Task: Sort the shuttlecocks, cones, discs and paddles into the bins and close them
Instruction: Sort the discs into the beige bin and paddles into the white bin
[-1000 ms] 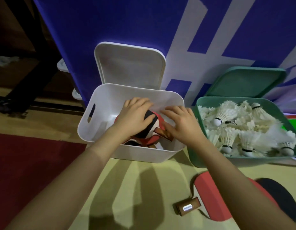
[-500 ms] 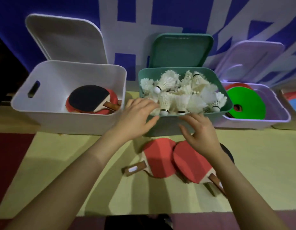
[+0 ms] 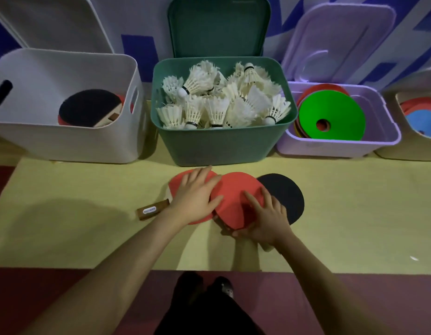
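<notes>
Three paddles lie overlapping on the yellow floor strip in front of the bins. My left hand (image 3: 195, 197) rests flat, fingers spread, on the left red paddle (image 3: 178, 183), whose brown handle (image 3: 152, 210) points left. My right hand (image 3: 263, 218) curls around the lower edge of the middle red paddle (image 3: 236, 192), thumb underneath it. A black paddle (image 3: 284, 194) lies partly under it to the right. The white bin (image 3: 64, 141) holds paddles, the top one black (image 3: 88, 107). The green bin (image 3: 221, 143) is full of white shuttlecocks (image 3: 221, 100).
A lilac bin (image 3: 379, 139) holds flat discs, a green one (image 3: 330, 117) on top. A beige bin (image 3: 408, 151) at the far right holds red and blue discs. All lids stand open against the blue-and-white wall. Dark red floor lies near me and at left.
Both hands left the white bin, passed the green bin's front and came down onto the paddles on the floor. My view swung right and down.
</notes>
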A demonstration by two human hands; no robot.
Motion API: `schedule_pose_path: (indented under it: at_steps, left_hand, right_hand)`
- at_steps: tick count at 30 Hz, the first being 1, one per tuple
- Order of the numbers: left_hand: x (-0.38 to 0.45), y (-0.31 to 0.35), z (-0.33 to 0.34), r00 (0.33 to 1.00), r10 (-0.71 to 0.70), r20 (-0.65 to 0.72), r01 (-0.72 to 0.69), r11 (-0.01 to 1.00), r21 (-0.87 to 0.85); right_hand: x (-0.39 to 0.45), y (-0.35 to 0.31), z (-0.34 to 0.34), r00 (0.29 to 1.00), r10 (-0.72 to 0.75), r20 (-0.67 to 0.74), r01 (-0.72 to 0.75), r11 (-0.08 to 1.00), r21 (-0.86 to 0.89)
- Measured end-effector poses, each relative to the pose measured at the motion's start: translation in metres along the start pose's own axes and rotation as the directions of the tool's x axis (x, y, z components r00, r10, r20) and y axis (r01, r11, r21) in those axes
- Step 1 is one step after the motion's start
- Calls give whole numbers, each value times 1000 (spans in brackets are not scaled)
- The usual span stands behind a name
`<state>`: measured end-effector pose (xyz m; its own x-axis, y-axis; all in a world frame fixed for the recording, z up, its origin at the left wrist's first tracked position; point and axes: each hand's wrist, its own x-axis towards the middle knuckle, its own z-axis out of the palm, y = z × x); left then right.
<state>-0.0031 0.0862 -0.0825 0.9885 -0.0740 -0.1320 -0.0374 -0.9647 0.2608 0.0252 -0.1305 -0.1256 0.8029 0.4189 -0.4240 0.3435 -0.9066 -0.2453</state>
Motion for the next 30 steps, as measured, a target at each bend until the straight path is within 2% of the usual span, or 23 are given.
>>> schedule_pose_path:
  at_steps: [2, 4, 6, 11, 13, 14, 16, 18, 19, 24, 28, 30]
  left_hand:
    - [2, 2, 23, 977, -67, 201, 74, 997, -28]
    - [3, 6, 38, 951, -93, 295, 119, 990, -72]
    - [5, 9, 44, 953, -113, 280, 152, 981, -123]
    - [2, -8, 34, 986, -115, 117, 141, 959, -245]
    - [-2, -25, 31, 976, -205, 77, 218, 932, -290]
    - [-4, -34, 31, 962, -253, 102, 272, 918, -287]
    - [-12, -53, 34, 934, -264, 241, 305, 939, -156]
    - [-18, -68, 37, 898, -230, 374, 256, 966, -22]
    - [-19, -73, 40, 894, -215, 394, 229, 973, 12]
    - [-15, -71, 49, 951, -162, 265, 157, 987, 40]
    - [-23, -74, 42, 981, -137, 138, 163, 967, -197]
    - [-28, -76, 35, 991, -97, 92, 116, 968, -221]
  right_hand:
    - [1, 0, 5, 1000, -11, -23, 12, 999, 42]
    - [2, 1, 9, 999, -29, -34, 31, 998, 61]
    - [1, 2, 13, 996, -49, -80, 54, 997, 62]
    - [-3, 1, 21, 965, -55, -258, 98, 982, 159]
    - [-2, -5, 19, 962, 1, -273, 49, 983, 176]
    - [-1, -9, 19, 961, 36, -275, 17, 982, 188]
    - [2, -15, 20, 956, 85, -279, -26, 978, 207]
    - [4, -18, 22, 955, 94, -281, -37, 979, 202]
    - [5, -21, 22, 956, 95, -277, -40, 979, 198]
    - [6, -35, 22, 956, 90, -279, -39, 982, 184]
    - [4, -39, 17, 953, 42, -299, 4, 989, 150]
    - [1, -41, 13, 949, -18, -315, 64, 988, 139]
